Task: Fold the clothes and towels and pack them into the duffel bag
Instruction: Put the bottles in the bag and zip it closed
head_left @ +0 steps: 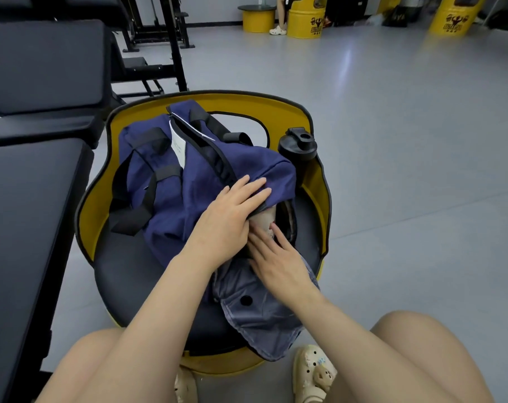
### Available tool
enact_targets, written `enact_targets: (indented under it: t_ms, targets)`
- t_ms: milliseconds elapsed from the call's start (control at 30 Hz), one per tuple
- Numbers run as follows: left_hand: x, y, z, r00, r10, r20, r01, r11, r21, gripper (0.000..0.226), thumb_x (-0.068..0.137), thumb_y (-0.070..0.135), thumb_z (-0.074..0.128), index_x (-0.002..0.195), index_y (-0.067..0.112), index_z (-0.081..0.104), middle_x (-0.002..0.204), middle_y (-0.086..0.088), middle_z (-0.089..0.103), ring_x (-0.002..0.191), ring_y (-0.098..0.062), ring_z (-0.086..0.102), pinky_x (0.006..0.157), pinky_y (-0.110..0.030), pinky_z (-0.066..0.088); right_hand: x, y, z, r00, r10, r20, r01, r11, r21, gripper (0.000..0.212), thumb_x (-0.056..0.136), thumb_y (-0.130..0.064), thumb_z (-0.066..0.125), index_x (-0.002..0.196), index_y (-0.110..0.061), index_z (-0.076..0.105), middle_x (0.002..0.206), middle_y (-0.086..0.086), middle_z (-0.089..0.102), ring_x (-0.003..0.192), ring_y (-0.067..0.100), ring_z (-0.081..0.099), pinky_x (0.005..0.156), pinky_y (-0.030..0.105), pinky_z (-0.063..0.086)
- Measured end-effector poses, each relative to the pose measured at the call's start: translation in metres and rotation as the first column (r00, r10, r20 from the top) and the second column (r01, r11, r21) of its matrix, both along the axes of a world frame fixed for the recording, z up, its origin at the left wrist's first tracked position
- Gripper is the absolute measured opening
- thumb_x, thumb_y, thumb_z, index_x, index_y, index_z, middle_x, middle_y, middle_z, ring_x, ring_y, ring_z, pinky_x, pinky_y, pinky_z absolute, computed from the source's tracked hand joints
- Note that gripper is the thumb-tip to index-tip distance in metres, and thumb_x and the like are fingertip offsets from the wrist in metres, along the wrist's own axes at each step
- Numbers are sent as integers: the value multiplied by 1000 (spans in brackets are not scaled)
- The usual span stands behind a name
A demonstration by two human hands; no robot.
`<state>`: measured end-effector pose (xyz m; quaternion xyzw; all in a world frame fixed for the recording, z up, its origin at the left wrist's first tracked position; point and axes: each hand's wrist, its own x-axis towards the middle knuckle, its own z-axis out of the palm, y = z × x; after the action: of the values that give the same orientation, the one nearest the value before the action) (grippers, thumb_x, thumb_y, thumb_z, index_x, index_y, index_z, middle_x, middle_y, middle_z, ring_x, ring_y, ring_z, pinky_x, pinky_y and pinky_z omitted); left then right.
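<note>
A navy duffel bag (200,175) with black straps lies on a round yellow-and-black barrel seat (130,274). Its near end is open, and the grey lining flap (261,315) hangs toward me. My left hand (229,219) rests flat with straight fingers on the bag's upper edge beside the opening. My right hand (276,254) reaches into the opening, its straight fingers touching a beige folded item (265,221) inside. How much else is inside is hidden.
A black shaker bottle (297,149) stands on the seat right of the bag. Black padded gym benches (28,199) fill the left side. Yellow barrels (305,16) stand far across the grey floor, with a person's leg beside one. My knees and sandals are below.
</note>
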<state>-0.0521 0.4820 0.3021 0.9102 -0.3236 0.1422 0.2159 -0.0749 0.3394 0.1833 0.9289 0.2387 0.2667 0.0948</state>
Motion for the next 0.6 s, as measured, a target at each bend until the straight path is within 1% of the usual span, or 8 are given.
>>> enact_targets:
  t_ms: [33,100,133,200,300,367,467,600]
  targets:
    - [0,1,1,1000,12,-18,-12,1000,-3,66,80,-13,44,140,14,44,150,0,37,143,-22,25,113,-36,17,1,-2,-1,999,-23,-22,22,999,-37,46,94,-32,47,134,-11,53,142,3,50,138,17,36,119,43,3]
    - [3,4,3,996,40,-74,-40,999,-2,68,83,-13,40,143,19,39,152,7,31,145,-15,19,116,-29,12,3,-6,-2,998,-46,-41,42,996,-82,49,96,-30,35,141,-11,44,148,2,42,142,17,23,119,45,3]
    - [4,7,4,994,45,-96,-45,999,3,69,84,-13,39,144,21,37,153,9,28,145,-12,18,116,-25,10,4,-7,-3,998,-53,-44,49,995,-84,50,97,-29,31,143,-11,40,151,2,38,143,18,18,118,46,6]
    - [6,11,5,992,44,-116,-43,999,12,72,84,-16,38,145,22,35,153,12,26,145,-10,17,113,-18,7,6,-8,-3,997,-62,-51,58,996,-64,51,97,-30,29,145,-11,36,154,1,32,144,17,13,117,46,12]
    - [6,14,8,990,41,-133,-39,999,20,77,80,-20,37,145,23,35,153,12,27,145,-9,17,115,-22,8,4,-5,1,998,-41,-57,41,999,-1,52,97,-32,31,144,-10,39,153,3,33,144,17,16,116,46,17]
    - [6,14,9,989,48,-139,-47,999,13,78,79,-21,37,144,23,36,153,12,28,144,-10,17,117,-25,9,-6,-3,2,999,-23,-42,26,996,87,52,98,-31,34,145,-9,36,154,5,32,144,18,19,116,44,18]
    - [6,15,9,988,52,-143,-50,999,12,78,79,-20,37,144,22,36,153,11,28,144,-10,18,117,-25,9,-20,-4,-2,994,-106,-33,111,972,207,55,98,-29,35,148,-8,27,155,7,27,144,19,22,116,43,18]
    - [4,12,8,986,73,-149,-73,997,7,77,79,-19,37,145,22,36,153,11,27,145,-10,17,117,-26,9,-11,-10,-8,982,-182,-52,189,966,175,59,96,-35,33,149,-10,24,156,5,20,143,20,27,115,45,18]
